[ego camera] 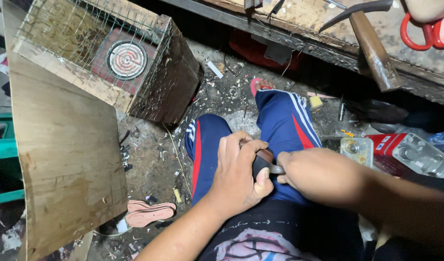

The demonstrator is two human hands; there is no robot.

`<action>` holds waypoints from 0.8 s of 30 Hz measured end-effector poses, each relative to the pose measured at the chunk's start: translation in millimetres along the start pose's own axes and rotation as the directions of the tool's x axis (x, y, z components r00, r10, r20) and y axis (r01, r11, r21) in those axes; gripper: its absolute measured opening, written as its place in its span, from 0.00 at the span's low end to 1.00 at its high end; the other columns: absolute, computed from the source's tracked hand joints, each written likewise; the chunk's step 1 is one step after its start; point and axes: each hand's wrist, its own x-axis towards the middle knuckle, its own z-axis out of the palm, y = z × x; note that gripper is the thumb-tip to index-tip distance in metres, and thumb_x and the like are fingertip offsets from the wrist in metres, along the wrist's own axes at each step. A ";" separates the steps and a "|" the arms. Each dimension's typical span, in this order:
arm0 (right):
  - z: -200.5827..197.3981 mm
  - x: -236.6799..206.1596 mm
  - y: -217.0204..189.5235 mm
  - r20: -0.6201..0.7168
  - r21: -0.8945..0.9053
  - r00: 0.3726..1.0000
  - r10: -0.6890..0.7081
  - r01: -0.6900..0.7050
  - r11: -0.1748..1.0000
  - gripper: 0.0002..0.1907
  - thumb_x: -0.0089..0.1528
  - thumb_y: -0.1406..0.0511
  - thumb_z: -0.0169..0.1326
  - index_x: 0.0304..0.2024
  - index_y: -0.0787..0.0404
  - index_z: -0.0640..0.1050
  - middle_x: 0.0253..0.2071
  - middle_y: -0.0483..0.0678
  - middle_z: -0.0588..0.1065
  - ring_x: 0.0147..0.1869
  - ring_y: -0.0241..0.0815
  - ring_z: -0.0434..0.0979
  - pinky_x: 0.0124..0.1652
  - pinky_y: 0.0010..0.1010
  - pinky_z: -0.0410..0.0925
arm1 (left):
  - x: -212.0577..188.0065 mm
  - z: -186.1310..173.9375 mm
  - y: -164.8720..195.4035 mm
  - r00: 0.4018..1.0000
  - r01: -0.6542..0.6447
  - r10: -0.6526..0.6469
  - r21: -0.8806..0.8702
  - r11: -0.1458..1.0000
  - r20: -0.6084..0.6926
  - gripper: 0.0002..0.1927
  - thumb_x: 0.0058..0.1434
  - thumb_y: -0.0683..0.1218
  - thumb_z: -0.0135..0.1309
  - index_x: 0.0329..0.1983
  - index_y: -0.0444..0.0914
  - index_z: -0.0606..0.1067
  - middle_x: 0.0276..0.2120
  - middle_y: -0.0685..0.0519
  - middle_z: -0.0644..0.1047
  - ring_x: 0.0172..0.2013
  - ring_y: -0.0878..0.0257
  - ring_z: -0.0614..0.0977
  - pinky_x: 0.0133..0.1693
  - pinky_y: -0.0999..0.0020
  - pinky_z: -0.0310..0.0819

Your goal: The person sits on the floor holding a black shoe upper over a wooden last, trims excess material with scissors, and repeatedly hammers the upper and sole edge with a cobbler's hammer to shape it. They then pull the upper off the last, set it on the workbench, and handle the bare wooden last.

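My left hand (239,174) is closed around a small dark tool with a brown handle (262,160), held over my lap. My right hand (318,175) pinches the metal part (276,169) sticking out of that tool, right against the left thumb. Both hands hover above my legs in blue trousers with red and white stripes (285,121). What the metal part is exactly stays hidden by the fingers.
A wooden box with a wire mesh top (111,58) stands at the upper left, a plywood sheet (62,159) leaning below it. A hammer (372,46) and red scissors (425,31) lie on the bench at the upper right. A red container (396,150) sits right; a pink sandal (149,212) lies on the littered floor.
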 end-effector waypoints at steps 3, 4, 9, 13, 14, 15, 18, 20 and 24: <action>12.7 -5.7 -16.6 -0.157 -0.106 0.986 0.051 -0.068 0.992 0.09 0.60 0.66 0.47 0.42 0.60 0.71 0.35 0.55 0.77 0.40 0.56 0.80 0.40 0.45 0.71 | -1.7 -5.6 -3.3 0.998 0.049 -0.044 -0.120 0.992 0.039 0.22 0.60 0.49 0.51 0.57 0.37 0.71 0.53 0.40 0.69 0.55 0.43 0.70 0.60 0.50 0.66; 18.2 -2.6 -20.0 -0.203 -0.112 0.977 0.062 -0.086 0.990 0.07 0.61 0.65 0.47 0.41 0.60 0.71 0.35 0.55 0.76 0.40 0.55 0.80 0.40 0.45 0.71 | -0.8 -5.7 -5.4 0.998 0.061 -0.058 -0.116 0.991 0.031 0.21 0.60 0.49 0.51 0.56 0.38 0.71 0.52 0.40 0.69 0.54 0.43 0.70 0.59 0.51 0.66; 23.9 11.8 -7.1 -0.282 0.096 0.959 -0.012 0.041 0.995 0.08 0.58 0.64 0.52 0.37 0.61 0.72 0.35 0.55 0.77 0.42 0.59 0.79 0.41 0.46 0.69 | -0.9 -0.5 -11.5 0.996 0.010 -0.014 -0.044 0.999 -0.087 0.22 0.65 0.54 0.52 0.56 0.36 0.70 0.51 0.39 0.69 0.51 0.44 0.71 0.56 0.51 0.68; -1.6 15.0 1.3 0.058 0.257 0.994 0.090 -0.102 0.961 0.18 0.59 0.56 0.57 0.48 0.55 0.75 0.39 0.54 0.79 0.48 0.57 0.78 0.45 0.45 0.69 | -2.6 2.4 -12.9 0.992 -0.040 0.036 -0.040 0.998 -0.118 0.22 0.68 0.56 0.51 0.56 0.36 0.70 0.52 0.40 0.69 0.52 0.44 0.72 0.56 0.52 0.69; -9.7 15.3 0.7 0.153 0.252 0.978 0.144 -0.179 0.951 0.20 0.60 0.54 0.58 0.52 0.52 0.75 0.39 0.53 0.80 0.49 0.56 0.79 0.47 0.44 0.69 | -2.8 2.5 -13.0 0.993 -0.042 0.037 -0.039 0.998 -0.115 0.22 0.67 0.56 0.51 0.56 0.36 0.70 0.52 0.40 0.69 0.52 0.43 0.72 0.56 0.52 0.69; -17.3 15.6 -0.3 0.203 0.266 0.973 0.112 -0.164 0.950 0.21 0.60 0.53 0.58 0.52 0.52 0.76 0.40 0.53 0.80 0.49 0.55 0.79 0.47 0.43 0.69 | -3.1 2.2 -12.9 0.993 -0.043 0.038 -0.037 0.998 -0.112 0.22 0.67 0.56 0.51 0.56 0.36 0.70 0.51 0.40 0.69 0.51 0.43 0.72 0.56 0.52 0.69; -28.6 15.7 -5.1 0.298 0.323 0.955 0.008 -0.108 0.940 0.19 0.59 0.54 0.58 0.50 0.53 0.78 0.39 0.52 0.81 0.46 0.53 0.81 0.46 0.40 0.70 | -3.2 0.6 -12.7 0.996 -0.042 0.036 -0.063 0.997 -0.086 0.22 0.65 0.56 0.52 0.54 0.37 0.71 0.50 0.41 0.70 0.51 0.44 0.72 0.56 0.52 0.69; -25.1 16.2 -7.2 0.299 0.377 0.952 -0.071 -0.050 0.925 0.16 0.59 0.55 0.56 0.45 0.56 0.79 0.37 0.52 0.81 0.43 0.53 0.82 0.44 0.39 0.71 | -3.3 -1.0 -12.6 0.996 -0.062 0.055 -0.097 0.993 -0.070 0.22 0.65 0.55 0.52 0.55 0.36 0.71 0.50 0.41 0.69 0.52 0.44 0.72 0.57 0.52 0.68; -0.4 19.2 -9.2 0.155 0.461 0.988 0.003 -0.075 0.884 0.16 0.59 0.55 0.57 0.44 0.56 0.80 0.32 0.53 0.81 0.38 0.54 0.83 0.40 0.41 0.72 | -4.7 -3.7 -10.6 0.999 0.004 -0.009 -0.134 0.991 -0.031 0.20 0.64 0.51 0.53 0.57 0.37 0.71 0.53 0.42 0.69 0.54 0.46 0.71 0.60 0.54 0.67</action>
